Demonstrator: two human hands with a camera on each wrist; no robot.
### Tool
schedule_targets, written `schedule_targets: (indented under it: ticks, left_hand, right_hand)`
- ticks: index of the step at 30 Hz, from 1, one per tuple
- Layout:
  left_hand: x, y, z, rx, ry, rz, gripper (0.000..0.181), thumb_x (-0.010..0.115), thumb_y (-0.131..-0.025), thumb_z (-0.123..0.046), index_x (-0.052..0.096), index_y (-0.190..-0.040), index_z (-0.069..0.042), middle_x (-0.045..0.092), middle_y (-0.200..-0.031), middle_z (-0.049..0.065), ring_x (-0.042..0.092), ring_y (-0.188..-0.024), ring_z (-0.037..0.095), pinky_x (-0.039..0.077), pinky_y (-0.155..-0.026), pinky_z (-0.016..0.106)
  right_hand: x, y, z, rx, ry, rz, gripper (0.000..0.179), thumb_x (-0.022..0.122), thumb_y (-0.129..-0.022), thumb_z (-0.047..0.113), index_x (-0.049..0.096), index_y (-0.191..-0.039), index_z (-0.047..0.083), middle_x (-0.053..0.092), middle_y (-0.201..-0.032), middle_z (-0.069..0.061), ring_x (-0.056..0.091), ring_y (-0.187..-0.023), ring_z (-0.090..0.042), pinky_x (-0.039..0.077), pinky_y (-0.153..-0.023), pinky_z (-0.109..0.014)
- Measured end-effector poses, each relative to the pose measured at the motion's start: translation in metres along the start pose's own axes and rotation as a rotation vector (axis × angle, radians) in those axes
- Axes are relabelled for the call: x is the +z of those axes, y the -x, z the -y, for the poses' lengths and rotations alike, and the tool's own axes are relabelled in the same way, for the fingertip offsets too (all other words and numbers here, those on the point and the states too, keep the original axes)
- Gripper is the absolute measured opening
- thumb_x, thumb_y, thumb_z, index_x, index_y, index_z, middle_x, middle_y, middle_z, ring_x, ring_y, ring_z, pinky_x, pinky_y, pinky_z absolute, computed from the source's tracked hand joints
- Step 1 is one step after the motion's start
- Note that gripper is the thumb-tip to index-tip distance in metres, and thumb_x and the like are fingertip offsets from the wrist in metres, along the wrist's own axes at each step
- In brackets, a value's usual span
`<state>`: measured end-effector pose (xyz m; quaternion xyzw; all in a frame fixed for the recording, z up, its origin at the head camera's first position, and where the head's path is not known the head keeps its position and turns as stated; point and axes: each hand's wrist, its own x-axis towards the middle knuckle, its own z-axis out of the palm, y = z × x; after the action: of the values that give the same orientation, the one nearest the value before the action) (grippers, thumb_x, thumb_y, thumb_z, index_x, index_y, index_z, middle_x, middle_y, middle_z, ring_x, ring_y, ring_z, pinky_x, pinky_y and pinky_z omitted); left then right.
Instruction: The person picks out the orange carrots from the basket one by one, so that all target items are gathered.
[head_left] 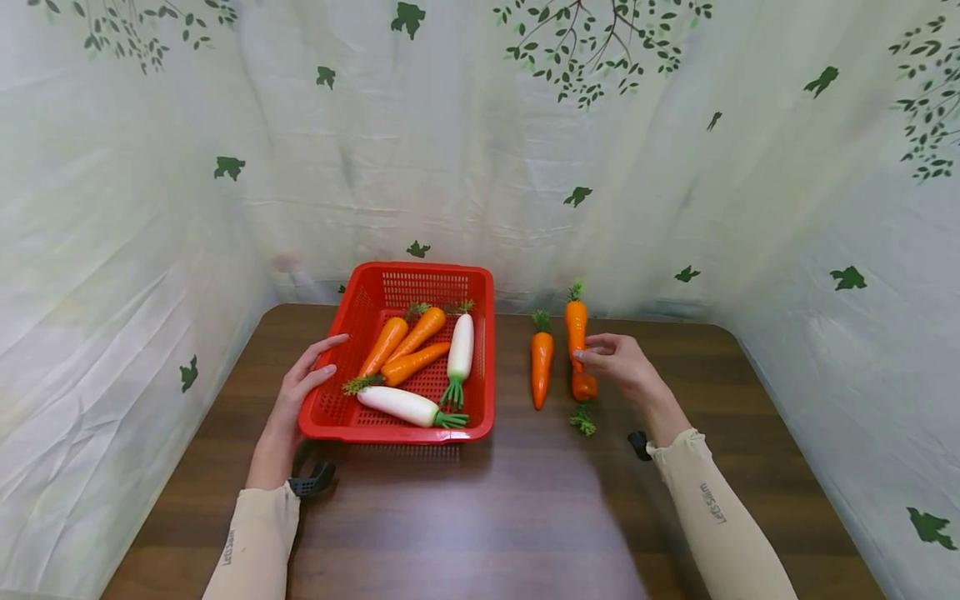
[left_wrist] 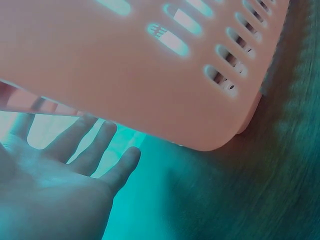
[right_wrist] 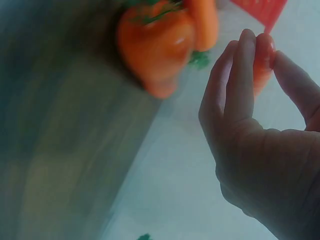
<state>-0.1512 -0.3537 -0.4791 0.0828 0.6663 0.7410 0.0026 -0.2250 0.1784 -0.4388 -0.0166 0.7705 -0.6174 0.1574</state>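
Observation:
A red plastic basket (head_left: 416, 434) holds three orange carrots (head_left: 417, 363) and two white radishes (head_left: 403, 405) with green tops. At the basket's left rim is my left hand (head_left: 296, 396); its fingers reach out straight, with the fingertips right at the rim in the left wrist view. My right hand (head_left: 626, 365) pinches the narrow end of a carrot (head_left: 576, 321) between thumb and fingers, its leafy top pointing away. Below that hand another carrot (head_left: 584, 387) shows its thick end and green leaves, the rest hidden. Left of these lies one more carrot (head_left: 541, 371).
Everything stands on a dark brown wooden table (head_left: 465, 517). White curtains (head_left: 480, 167) with green leaf prints hang behind it and on both sides, close to the table edges. A black band (head_left: 313, 480) is on the left wrist.

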Motion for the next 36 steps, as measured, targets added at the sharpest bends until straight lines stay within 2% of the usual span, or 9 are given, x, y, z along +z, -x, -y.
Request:
schedule_targets:
  ticks: [7, 16, 25, 31, 36]
  left_hand:
    - [0.000, -0.001, 0.001, 0.010, -0.005, 0.009, 0.053, 0.048, -0.110, -0.018, 0.038, -0.162, -0.018, 0.030, -0.166, 0.012, 0.041, -0.143, 0.034, 0.058, -0.101, 0.030]
    - [-0.001, 0.000, 0.001, 0.001, -0.006, 0.001, 0.053, 0.047, -0.111, -0.019, 0.037, -0.163, -0.018, 0.031, -0.165, 0.010, 0.041, -0.142, 0.034, 0.058, -0.101, 0.031]
    - [-0.001, 0.000, 0.002, -0.008, -0.010, -0.004, 0.053, 0.048, -0.110, -0.020, 0.037, -0.162, -0.018, 0.031, -0.165, 0.010, 0.042, -0.142, 0.034, 0.058, -0.101, 0.032]
    - [0.000, 0.000, 0.002, -0.006, -0.016, -0.004, 0.053, 0.048, -0.110, -0.021, 0.038, -0.162, -0.019, 0.031, -0.165, 0.010, 0.042, -0.142, 0.034, 0.058, -0.101, 0.031]
    - [-0.001, -0.001, 0.001, 0.005, -0.004, 0.002, 0.052, 0.047, -0.110, -0.018, 0.039, -0.162, -0.015, 0.033, -0.164, 0.011, 0.042, -0.141, 0.032, 0.059, -0.099, 0.029]
  right_hand:
    - [-0.022, 0.011, -0.019, 0.022, -0.005, -0.025, 0.061, 0.070, -0.102, 0.013, 0.043, -0.149, -0.014, 0.067, -0.130, -0.025, 0.075, -0.097, -0.015, 0.053, -0.107, -0.056]
    - [-0.038, 0.016, -0.033, 0.022, 0.012, -0.043, 0.060, 0.069, -0.102, 0.010, 0.042, -0.147, -0.019, 0.072, -0.118, -0.018, 0.075, -0.090, -0.011, 0.057, -0.102, -0.052]
    - [-0.042, 0.015, -0.046, 0.074, 0.031, -0.040, 0.061, 0.070, -0.102, 0.010, 0.040, -0.146, -0.021, 0.071, -0.118, -0.021, 0.075, -0.089, -0.012, 0.059, -0.099, -0.048]
    - [-0.046, 0.014, -0.054, 0.094, 0.047, -0.055, 0.051, 0.071, -0.100, 0.009, 0.048, -0.135, -0.021, 0.073, -0.101, -0.009, 0.075, -0.082, -0.012, 0.065, -0.087, -0.042]
    - [-0.045, 0.014, -0.054, 0.130, 0.151, -0.106, 0.040, 0.077, -0.097, 0.012, 0.058, -0.120, -0.015, 0.072, -0.091, -0.008, 0.072, -0.076, -0.014, 0.067, -0.078, -0.040]
